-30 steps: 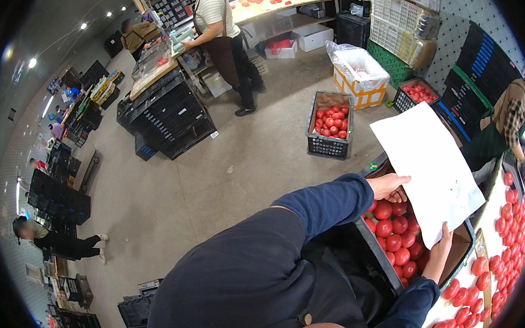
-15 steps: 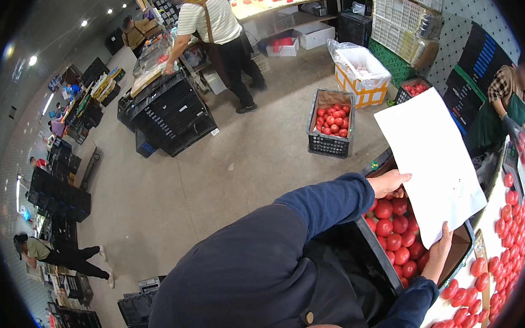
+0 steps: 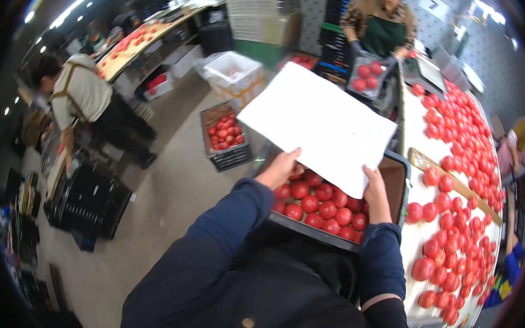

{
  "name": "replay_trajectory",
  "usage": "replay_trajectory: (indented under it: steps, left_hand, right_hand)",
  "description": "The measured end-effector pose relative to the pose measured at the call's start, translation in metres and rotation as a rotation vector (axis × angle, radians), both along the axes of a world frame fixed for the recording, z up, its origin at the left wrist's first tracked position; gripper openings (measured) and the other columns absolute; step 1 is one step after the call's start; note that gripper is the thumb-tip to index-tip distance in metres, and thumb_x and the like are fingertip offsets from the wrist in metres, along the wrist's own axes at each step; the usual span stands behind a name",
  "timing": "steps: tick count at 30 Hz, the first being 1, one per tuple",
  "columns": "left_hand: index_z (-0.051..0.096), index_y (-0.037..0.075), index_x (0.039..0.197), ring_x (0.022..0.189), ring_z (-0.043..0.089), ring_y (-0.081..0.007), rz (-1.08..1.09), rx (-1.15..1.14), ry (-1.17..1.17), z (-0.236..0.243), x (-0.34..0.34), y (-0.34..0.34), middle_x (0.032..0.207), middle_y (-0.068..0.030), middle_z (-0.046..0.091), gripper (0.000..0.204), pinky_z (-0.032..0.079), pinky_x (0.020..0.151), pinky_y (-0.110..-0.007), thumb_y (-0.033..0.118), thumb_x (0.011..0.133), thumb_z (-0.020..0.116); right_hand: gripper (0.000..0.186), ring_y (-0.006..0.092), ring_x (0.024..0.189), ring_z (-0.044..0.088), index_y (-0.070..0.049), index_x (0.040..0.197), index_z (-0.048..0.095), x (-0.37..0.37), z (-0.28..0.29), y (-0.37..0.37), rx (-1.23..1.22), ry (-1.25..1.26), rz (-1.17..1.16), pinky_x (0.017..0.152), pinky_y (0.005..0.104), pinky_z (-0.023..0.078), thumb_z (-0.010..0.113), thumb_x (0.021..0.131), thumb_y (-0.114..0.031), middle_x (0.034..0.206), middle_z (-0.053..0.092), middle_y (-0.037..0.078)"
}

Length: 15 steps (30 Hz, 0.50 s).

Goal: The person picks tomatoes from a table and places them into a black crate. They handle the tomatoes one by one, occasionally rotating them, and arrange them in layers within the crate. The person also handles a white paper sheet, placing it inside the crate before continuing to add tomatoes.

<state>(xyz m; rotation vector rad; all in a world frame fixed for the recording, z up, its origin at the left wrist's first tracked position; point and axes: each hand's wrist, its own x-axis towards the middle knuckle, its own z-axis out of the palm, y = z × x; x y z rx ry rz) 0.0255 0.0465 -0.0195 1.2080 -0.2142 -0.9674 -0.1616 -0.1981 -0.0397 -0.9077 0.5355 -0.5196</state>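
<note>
Both the left hand (image 3: 283, 168) and the right hand (image 3: 377, 191) are closed on a white sheet (image 3: 321, 122), gripping it from its near side. The left pinches partway along the near long edge; the right has the short right edge close to the near corner, so it is the nearer one to a corner. From the hands the sheet reaches forward and leftward, its long axis slanting from far left to near right. It lies above a dark crate (image 3: 404, 192), hiding the far part; red tomatoes (image 3: 325, 210) show between sheet and near rim, though I cannot tell whether it touches any. Just right of the crate, loose tomatoes (image 3: 447, 221) lie on a white table (image 3: 416, 240). Farther off, left of the sheet, stands a floor crate (image 3: 230, 159); beyond the sheet, a person in a green apron (image 3: 382, 36) holds a clear pack (image 3: 367, 91) of tomatoes
</note>
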Motion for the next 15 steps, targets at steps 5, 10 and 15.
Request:
replay_trajectory:
  steps: [5, 10, 15]
  left_hand:
    - [0.059, 0.003, 0.111, 0.062, 0.053, -0.0142, -0.042, -0.005, 0.032, -0.002, 0.003, -0.008, 0.084, -0.0050, 0.063, 0.032, 0.046, 0.060, -0.030, 0.032, 0.101, 0.050]
    - [0.058, 0.004, 0.112, 0.067, 0.053, -0.0140, -0.050, -0.082, 0.032, -0.003, 0.003, -0.008, 0.083, -0.0047, 0.063, 0.031, 0.044, 0.061, -0.029, 0.032, 0.101, 0.050]
    - [0.059, 0.006, 0.112, 0.068, 0.052, -0.0135, -0.026, 0.012, 0.033, -0.003, 0.004, -0.007, 0.083, -0.0029, 0.062, 0.032, 0.043, 0.061, -0.028, 0.034, 0.101, 0.050]
  right_hand:
    - [0.037, 0.0271, 0.106, 0.063, 0.002, 0.128, 0.049, -0.005, 0.010, 0.000, 0.032, -0.031, -0.001, 0.093, 0.0395, 0.052, 0.057, 0.092, -0.003, 0.120, 0.062, 0.015]
    - [0.036, 0.0257, 0.104, 0.064, 0.002, 0.128, 0.050, -0.005, 0.011, 0.001, 0.056, -0.049, 0.014, 0.093, 0.0386, 0.052, 0.058, 0.093, -0.004, 0.118, 0.063, 0.014]
    - [0.039, 0.0258, 0.107, 0.062, 0.002, 0.130, 0.050, -0.005, 0.016, 0.005, 0.070, -0.027, -0.006, 0.095, 0.0390, 0.050, 0.058, 0.092, -0.004, 0.120, 0.062, 0.013]
